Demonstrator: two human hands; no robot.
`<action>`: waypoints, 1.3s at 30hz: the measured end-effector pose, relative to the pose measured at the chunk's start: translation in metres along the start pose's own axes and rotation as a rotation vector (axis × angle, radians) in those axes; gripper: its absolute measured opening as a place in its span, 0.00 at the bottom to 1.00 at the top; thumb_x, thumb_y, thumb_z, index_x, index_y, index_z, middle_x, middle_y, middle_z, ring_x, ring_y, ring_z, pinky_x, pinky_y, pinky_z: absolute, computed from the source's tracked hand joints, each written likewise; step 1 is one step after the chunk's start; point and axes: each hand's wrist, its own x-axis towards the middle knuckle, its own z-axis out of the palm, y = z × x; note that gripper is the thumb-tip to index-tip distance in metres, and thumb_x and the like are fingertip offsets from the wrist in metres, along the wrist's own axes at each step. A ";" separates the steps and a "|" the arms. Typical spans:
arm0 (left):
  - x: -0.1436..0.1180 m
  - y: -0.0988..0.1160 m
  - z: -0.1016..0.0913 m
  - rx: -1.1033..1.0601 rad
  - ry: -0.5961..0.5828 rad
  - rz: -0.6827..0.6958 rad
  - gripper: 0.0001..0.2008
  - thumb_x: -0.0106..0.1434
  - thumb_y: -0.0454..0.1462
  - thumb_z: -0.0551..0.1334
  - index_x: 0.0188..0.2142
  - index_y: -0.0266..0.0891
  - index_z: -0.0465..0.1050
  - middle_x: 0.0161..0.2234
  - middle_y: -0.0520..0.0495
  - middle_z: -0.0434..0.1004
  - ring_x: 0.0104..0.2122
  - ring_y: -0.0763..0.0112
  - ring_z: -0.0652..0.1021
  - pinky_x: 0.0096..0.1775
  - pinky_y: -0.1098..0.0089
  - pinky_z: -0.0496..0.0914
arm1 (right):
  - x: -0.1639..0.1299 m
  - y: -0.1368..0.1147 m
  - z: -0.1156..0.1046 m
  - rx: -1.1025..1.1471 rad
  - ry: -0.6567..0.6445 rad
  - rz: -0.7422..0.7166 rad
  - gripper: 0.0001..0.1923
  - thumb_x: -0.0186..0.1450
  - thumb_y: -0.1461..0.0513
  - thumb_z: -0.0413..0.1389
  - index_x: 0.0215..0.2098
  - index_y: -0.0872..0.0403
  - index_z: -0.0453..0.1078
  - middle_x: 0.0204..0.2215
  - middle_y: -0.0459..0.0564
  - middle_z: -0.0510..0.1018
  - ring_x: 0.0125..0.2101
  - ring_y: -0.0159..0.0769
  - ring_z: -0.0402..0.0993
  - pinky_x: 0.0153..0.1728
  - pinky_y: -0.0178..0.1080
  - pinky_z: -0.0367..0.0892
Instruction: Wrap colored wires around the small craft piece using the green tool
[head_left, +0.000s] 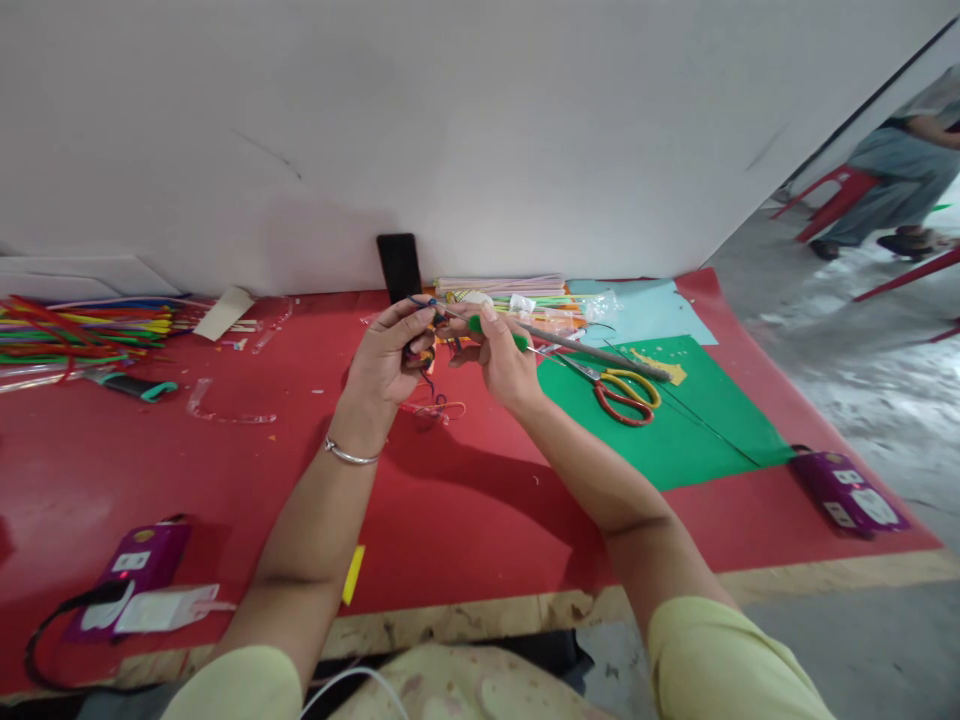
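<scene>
Above the red-covered table, both hands meet in front of a dark phone (399, 262) leaning on the white wall. My left hand (386, 350) is closed on dark blue yarn (429, 385), with a small worked piece partly hidden by the fingers. Loose strands hang below it, near an orange loop on the table. My right hand (508, 365) pinches a crochet hook with a green grip (475, 323), its thin metal tip pointing left into the yarn. Just right of this hand lie scissors (630, 386) with red and yellow handles, blades toward the hand.
Colourful pipe cleaners (67, 335) and a utility knife (139, 387) lie left. A grey fuzzy stick (607, 353) rests over a green sheet (682, 450). Purple socket boxes (847, 490) sit near the front corners. A seated person (900, 170) is at far right.
</scene>
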 end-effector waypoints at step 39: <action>-0.004 -0.005 -0.001 0.255 0.010 0.250 0.08 0.54 0.39 0.80 0.34 0.41 0.91 0.25 0.49 0.83 0.16 0.81 0.67 0.18 0.76 0.58 | -0.006 0.002 -0.001 -0.150 -0.009 -0.154 0.31 0.70 0.30 0.59 0.44 0.46 0.81 0.46 0.52 0.82 0.42 0.41 0.84 0.35 0.42 0.85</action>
